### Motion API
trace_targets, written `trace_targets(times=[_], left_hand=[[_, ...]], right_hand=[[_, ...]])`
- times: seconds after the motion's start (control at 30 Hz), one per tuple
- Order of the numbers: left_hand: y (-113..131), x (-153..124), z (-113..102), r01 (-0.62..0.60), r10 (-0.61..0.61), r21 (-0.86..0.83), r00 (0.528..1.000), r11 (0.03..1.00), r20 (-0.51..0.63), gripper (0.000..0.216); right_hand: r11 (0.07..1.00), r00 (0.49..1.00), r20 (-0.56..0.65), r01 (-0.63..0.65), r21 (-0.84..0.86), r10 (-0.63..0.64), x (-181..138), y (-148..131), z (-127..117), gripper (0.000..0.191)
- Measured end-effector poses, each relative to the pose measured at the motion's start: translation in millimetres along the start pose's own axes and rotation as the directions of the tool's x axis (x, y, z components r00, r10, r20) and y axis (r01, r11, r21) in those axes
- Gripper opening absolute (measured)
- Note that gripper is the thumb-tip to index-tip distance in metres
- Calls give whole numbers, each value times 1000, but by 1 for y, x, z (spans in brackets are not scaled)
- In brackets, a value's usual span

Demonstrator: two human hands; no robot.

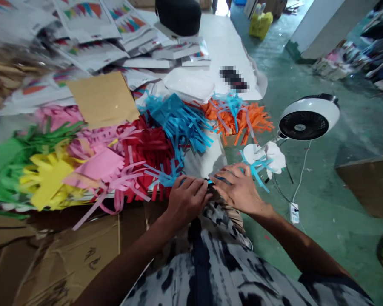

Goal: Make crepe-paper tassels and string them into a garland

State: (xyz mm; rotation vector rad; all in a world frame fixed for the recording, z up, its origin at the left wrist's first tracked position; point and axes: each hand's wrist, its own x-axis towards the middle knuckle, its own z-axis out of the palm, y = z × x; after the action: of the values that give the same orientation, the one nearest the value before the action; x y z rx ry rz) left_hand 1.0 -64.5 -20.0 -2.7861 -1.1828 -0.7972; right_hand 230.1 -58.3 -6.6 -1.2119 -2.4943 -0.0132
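Note:
Close to my body at the table's front edge, my left hand (pixel 189 196) and my right hand (pixel 238 188) grip one light-blue fringed paper tassel (pixel 164 175). Its cut strips fan out past the left hand on one side and past the right hand on the other. Between the hands, the middle of the tassel is mostly hidden by my fingers, which are curled and pressed together. A pile of blue fringed paper (pixel 175 114) lies just beyond my left hand, beside dark red fringed paper (pixel 150 144). Orange fringed paper (pixel 258 119) lies farther right, with a light-blue tassel (pixel 234 104) on top.
Pink (pixel 98 168), yellow (pixel 51 174) and green fringed paper (pixel 6 157) lie at left. Packaged banners (pixel 89 51), a cardboard sheet (pixel 104 100) and a black case (pixel 178 17) are behind. A fan (pixel 309 119) stands at right, its cord reaching a power strip (pixel 294 213).

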Motion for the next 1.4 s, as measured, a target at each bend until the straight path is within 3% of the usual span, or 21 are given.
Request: trace_targets(times=[0.23, 0.3, 0.37, 0.43, 0.5, 0.57, 0.63, 0.7, 0.77, 0.87, 0.97, 1.1, 1.17, 1.27, 1.4], left_hand=[[13, -17, 5, -11, 7, -19, 984, 1000, -179, 12], [20, -19, 0, 45, -58, -73, 981, 996, -186, 11], [25, -20, -9, 165, -209, -254, 966, 953, -153, 11], [27, -19, -22, 335, -409, -548, 912, 766, -14, 17], [23, -17, -37, 485, -486, -767, 834, 421, 261, 26], [17, -17, -49, 598, -366, -798, 760, 71, 537, 35], [12, -19, -57, 656, -200, -730, 702, -192, 684, 38], [11, -22, -59, 649, -132, -656, 665, -385, 735, 35], [12, -26, -58, 600, -161, -628, 646, -496, 746, 32], [16, -30, -54, 528, -275, -674, 643, -517, 715, 31], [14, -29, -53, 480, -417, -766, 647, -429, 639, 28], [4, -22, -59, 346, -587, -912, 700, -218, 406, 19], [-2, -18, -65, 341, -575, -919, 718, -200, 392, 17], [-8, -14, -72, 355, -609, -912, 683, -205, 403, 17], [-16, -8, -76, 249, -732, -962, 633, -116, 252, 18]], right_hand=[[992, 980, -189, 45, -117, -67, -21, -20, 8, 22], [988, 970, -227, 56, -142, -88, -22, -24, 4, 22], [985, 963, -249, 63, -162, -103, -22, -28, -5, 22], [978, 944, -298, 86, -188, -140, -18, -32, -19, 25], [963, 915, -338, 152, -224, -223, -13, -36, -34, 29], [933, 886, -329, 247, -261, -326, -5, -40, -48, 29], [897, 860, -292, 340, -284, -418, 3, -43, -57, 25], [874, 833, -287, 400, -277, -472, 10, -45, -60, 25], [888, 846, -276, 413, -201, -456, 16, -46, -57, 30], [956, 928, -234, 294, -15, -289, 24, -51, -49, 32], [981, 966, -251, 105, 164, -62, 34, -64, -40, 19], [834, 942, -274, -12, 552, 195, 54, -80, -30, 12], [752, 933, -264, -12, 659, 247, 63, -83, -27, 10], [698, 937, -209, -50, 715, 280, 72, -84, -25, 10], [591, 975, -65, -75, 803, 212, 68, -88, -12, 36]])
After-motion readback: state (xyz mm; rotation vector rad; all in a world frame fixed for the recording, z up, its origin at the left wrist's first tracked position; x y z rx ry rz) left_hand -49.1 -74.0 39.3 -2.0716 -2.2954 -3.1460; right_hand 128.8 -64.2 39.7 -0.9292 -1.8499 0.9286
